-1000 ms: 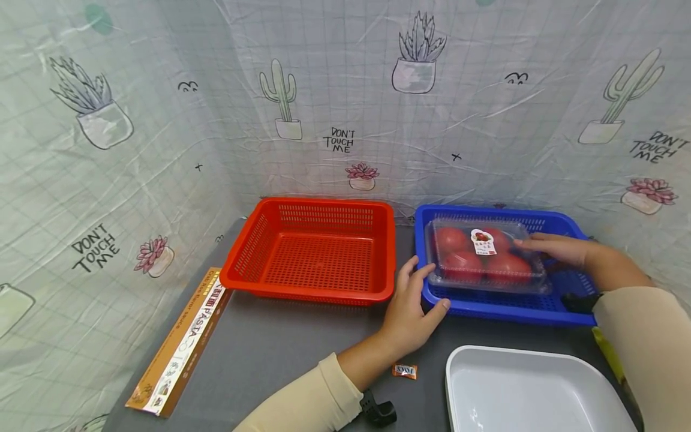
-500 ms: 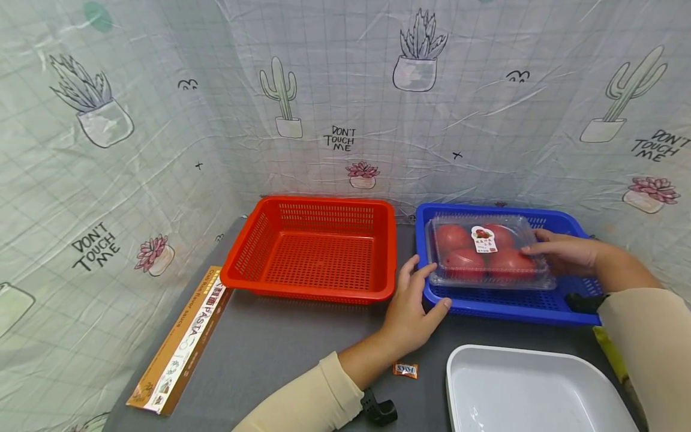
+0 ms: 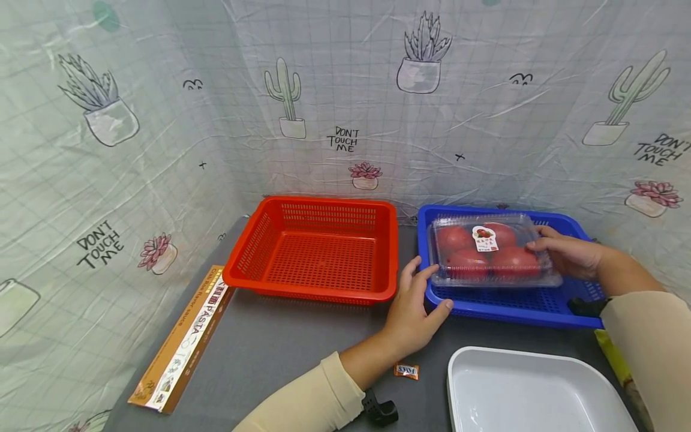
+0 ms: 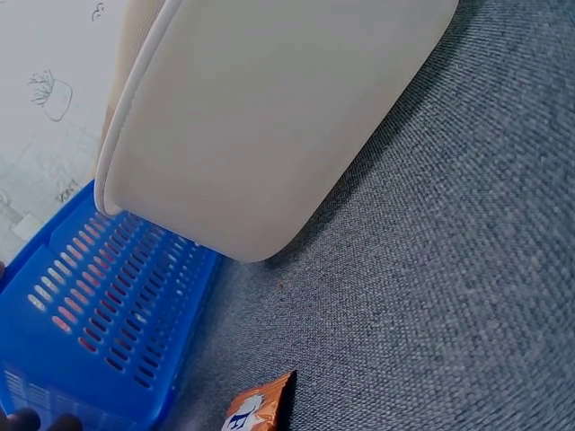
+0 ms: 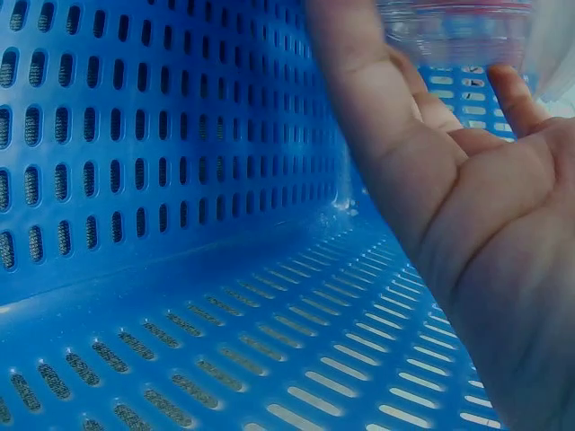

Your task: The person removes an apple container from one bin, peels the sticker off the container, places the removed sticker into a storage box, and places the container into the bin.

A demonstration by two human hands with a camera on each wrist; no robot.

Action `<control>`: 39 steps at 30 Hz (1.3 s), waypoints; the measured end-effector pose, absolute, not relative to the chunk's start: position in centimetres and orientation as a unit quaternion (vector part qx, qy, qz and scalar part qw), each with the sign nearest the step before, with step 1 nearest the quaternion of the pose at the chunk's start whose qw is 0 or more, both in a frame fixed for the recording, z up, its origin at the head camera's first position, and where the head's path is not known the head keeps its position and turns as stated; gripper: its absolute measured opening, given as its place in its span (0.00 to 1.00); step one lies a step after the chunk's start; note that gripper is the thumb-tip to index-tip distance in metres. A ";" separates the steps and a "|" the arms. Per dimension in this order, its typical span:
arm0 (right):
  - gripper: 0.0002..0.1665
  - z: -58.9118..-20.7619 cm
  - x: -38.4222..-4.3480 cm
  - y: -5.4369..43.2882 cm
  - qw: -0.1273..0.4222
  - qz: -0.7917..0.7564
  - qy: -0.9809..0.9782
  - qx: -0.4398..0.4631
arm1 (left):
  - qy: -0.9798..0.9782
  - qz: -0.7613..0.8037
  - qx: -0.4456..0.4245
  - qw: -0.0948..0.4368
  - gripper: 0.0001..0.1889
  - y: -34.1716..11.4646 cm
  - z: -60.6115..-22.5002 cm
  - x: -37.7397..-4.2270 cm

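A clear plastic box of tomatoes (image 3: 466,264), with a white label on its lid, is in the blue basket (image 3: 513,315) at the right of the head view. My right hand (image 3: 574,255) grips its right end, thumb on top and fingers underneath. In the right wrist view, that end of the tomato box (image 5: 472,27) is raised off the basket floor. My left hand (image 3: 412,312) touches the basket's left front corner with fairly straight, spread fingers. In the left wrist view only dark fingertips show at the bottom left corner.
An orange-red basket (image 3: 318,294) stands to the left of the blue one. A white tray (image 3: 534,354) is at the front right. A small orange candy packet (image 3: 406,371) lies near my left wrist, and a long pasta box (image 3: 183,342) lies at the left. A yellow-green packet (image 3: 610,354) shows under my right sleeve.
My right hand has shifted its hold on the tomato box's right end, and the box has moved slightly right. My left hand has stayed on the basket corner.
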State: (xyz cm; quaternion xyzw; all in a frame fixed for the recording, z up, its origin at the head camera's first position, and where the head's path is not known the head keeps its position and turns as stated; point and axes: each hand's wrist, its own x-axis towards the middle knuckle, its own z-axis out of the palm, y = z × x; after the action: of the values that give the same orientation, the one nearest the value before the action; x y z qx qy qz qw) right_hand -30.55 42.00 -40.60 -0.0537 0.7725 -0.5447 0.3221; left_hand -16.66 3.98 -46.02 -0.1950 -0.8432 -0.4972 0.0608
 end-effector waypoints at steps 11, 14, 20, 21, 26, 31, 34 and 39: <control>0.24 -40.3 -30.3 43.5 0.268 -0.559 0.783 -0.054 | -0.846 -0.495 -0.192 0.059 0.35 4.0 -46.2 -16.6; 0.19 -39.7 -29.8 44.0 0.253 -0.568 0.781 -0.061 | -0.846 -0.493 -0.192 0.062 0.35 4.1 -46.2 -16.5; 0.17 -38.5 -28.9 44.6 0.196 -0.576 0.790 -0.068 | -0.846 -0.493 -0.193 0.068 0.35 4.0 -46.4 -16.6; 0.17 -38.3 -28.8 44.7 0.187 -0.576 0.792 -0.069 | -0.846 -0.492 -0.193 0.069 0.35 4.0 -46.3 -16.6; 0.20 -37.6 -28.0 45.0 0.164 -0.584 0.792 -0.072 | -0.853 -0.478 -0.196 0.072 0.35 3.8 -46.0 -16.7; 0.21 -37.0 -27.1 45.1 0.153 -0.614 0.771 -0.069 | -0.857 -0.470 -0.199 0.068 0.34 3.7 -45.4 -16.5; 0.23 -36.5 -26.8 45.0 0.144 -0.640 0.752 -0.068 | -0.858 -0.469 -0.197 0.069 0.34 3.7 -45.2 -16.4; 0.24 -35.8 -26.1 44.6 0.137 -0.678 0.717 -0.084 | -0.856 -0.471 -0.198 0.076 0.34 3.8 -45.0 -16.2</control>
State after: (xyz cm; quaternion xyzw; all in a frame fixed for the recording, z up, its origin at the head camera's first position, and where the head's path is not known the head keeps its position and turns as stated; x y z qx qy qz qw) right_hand -26.12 44.61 -35.78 -0.0844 0.7172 -0.6780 0.1374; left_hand -16.18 3.79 -44.95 -0.1978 -0.8564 -0.4708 0.0759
